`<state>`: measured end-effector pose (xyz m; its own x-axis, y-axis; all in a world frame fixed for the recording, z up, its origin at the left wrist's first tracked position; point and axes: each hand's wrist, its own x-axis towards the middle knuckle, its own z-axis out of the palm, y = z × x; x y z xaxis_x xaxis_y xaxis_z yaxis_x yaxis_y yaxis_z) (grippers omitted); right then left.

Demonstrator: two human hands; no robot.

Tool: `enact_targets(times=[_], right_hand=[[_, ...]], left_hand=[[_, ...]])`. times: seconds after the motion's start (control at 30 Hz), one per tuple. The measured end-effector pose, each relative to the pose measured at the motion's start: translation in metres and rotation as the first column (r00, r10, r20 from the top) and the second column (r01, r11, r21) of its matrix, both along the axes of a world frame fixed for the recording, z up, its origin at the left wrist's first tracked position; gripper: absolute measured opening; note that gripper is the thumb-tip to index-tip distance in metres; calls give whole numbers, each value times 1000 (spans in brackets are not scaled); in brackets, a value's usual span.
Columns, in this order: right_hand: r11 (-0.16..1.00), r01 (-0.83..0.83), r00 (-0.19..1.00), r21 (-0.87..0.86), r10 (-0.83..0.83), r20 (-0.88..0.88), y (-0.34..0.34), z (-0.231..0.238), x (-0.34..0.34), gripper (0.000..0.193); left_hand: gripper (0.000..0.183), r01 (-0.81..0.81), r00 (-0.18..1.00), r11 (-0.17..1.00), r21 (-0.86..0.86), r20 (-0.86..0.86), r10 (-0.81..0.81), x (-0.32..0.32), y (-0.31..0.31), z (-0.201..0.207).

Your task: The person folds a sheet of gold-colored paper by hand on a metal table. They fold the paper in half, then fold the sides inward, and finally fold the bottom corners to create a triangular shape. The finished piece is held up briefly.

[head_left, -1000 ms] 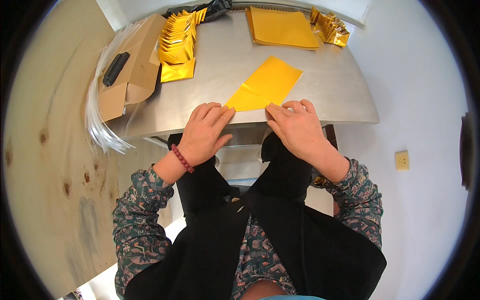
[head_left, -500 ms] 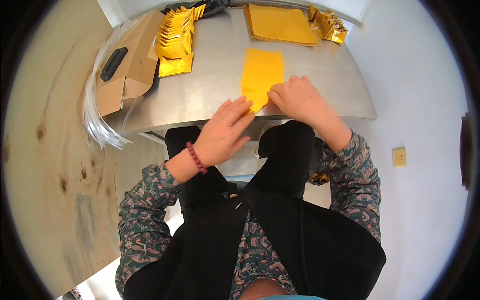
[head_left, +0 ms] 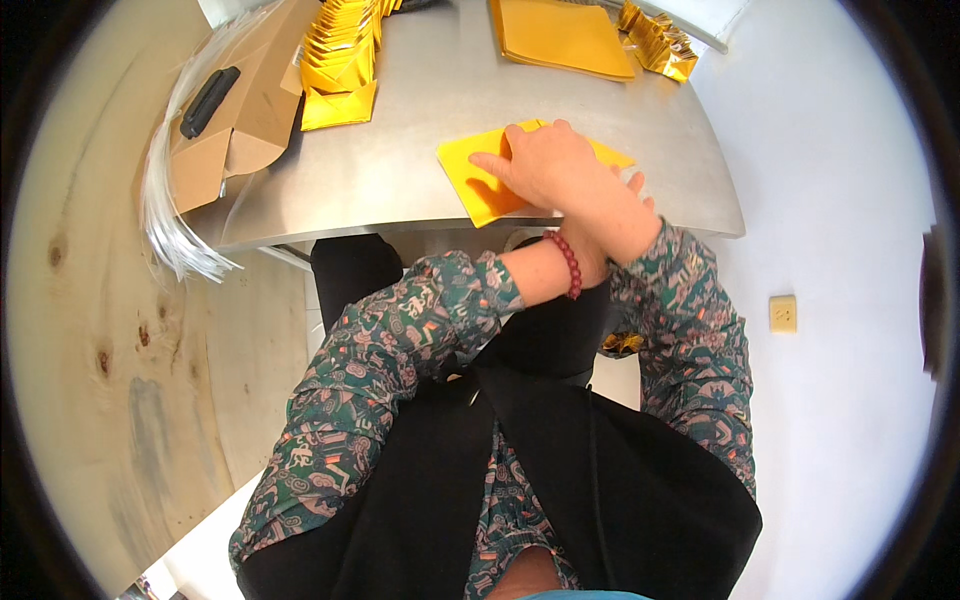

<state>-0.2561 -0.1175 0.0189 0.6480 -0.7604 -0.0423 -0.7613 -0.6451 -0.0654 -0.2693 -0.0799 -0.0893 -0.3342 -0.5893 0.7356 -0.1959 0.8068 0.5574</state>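
Note:
A sheet of yellow paper [head_left: 478,190] lies slantwise near the front edge of the metal table, and its right corner shows beyond my arms. Over the sheet is my right hand [head_left: 548,168], palm down, with the thumb spread out to the left and the fingers bent at the paper's far edge. My left hand [head_left: 590,250] crosses beneath my right wrist, so most of it is hidden. Only some of its stretched fingertips come out on the right side, close to the paper's right end. A dark red bead bracelet [head_left: 568,262] circles my left wrist.
Shiny gold folded paper pieces [head_left: 340,70] stand in a row at the far left. Beside them is a cardboard box [head_left: 262,130] with white strands [head_left: 170,225] and a black handle-like object [head_left: 210,103]. A yellow paper stack [head_left: 565,38] and more gold pieces [head_left: 660,42] lie far right.
The yellow sheet has turned from lengthwise to slantwise. My right hand has moved left over it, and my left hand has moved right, passing under my right wrist.

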Motion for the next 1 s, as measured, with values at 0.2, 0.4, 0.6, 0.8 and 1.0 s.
enact_targets(times=[0.2, 0.4, 0.6, 0.8, 1.0], right_hand=[[933, -192, 920, -305, 280, 276, 20, -51, -41, 83], [904, -338, 857, -261, 410, 311, 17, -64, -69, 109], [922, -323, 883, -213, 375, 283, 22, -53, -65, 109], [919, -358, 843, -169, 395, 365, 2, -49, -58, 105], [838, -540, 716, -73, 503, 484, -12, -57, -73, 91]], left_hand=[[55, 23, 891, 999, 31, 453, -34, 63, 104, 14], [32, -301, 918, 932, 204, 325, 226, 147, 155, 74], [36, -490, 767, 867, -88, 429, 477, 171, 131, 85], [30, -518, 612, 841, -157, 618, 493, 177, 84, 71], [27, -533, 620, 826, -186, 579, 530, 196, 81, 57]])
